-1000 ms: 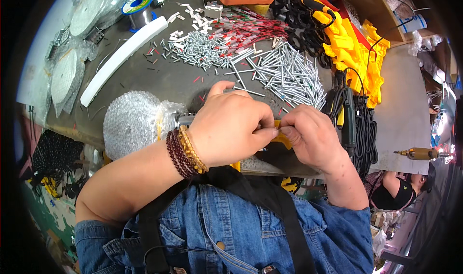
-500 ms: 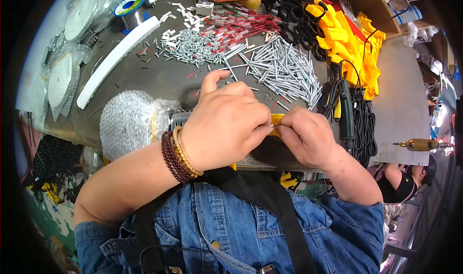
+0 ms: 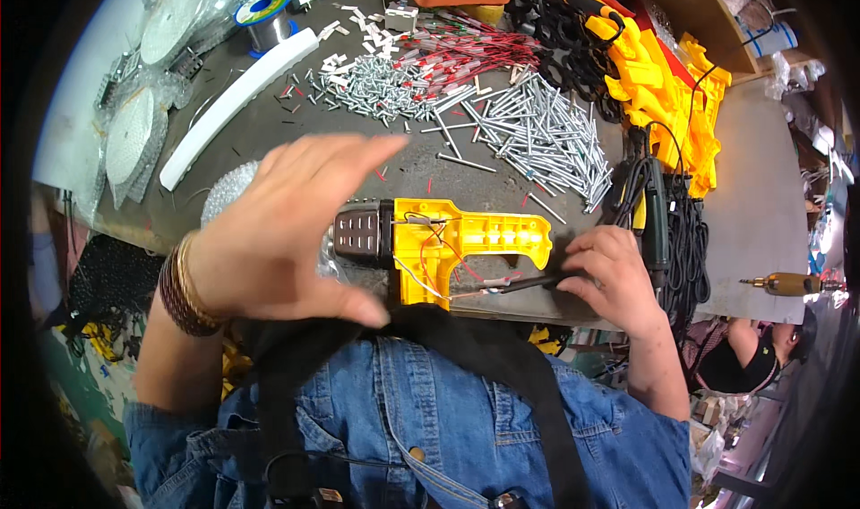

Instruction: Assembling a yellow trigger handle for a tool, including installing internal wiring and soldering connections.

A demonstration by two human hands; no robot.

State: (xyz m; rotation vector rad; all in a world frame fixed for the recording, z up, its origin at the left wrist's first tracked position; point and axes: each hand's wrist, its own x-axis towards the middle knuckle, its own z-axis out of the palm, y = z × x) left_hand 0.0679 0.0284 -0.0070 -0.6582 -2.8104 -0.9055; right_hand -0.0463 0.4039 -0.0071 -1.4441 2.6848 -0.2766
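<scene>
From here I see the left hand (image 3: 278,231) spread open beside the yellow shell (image 3: 459,232) on the bench (image 3: 269,137), while I can't tell if the right hand (image 3: 615,278) grips the black cord (image 3: 528,283) in its bent fingers, so go gently and don't tug the thin wires (image 3: 419,277).

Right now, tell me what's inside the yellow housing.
Inside the yellow housing are red wires, a white wire and molded ribs. The housing surface directly beneath the wires is covered.
</scene>
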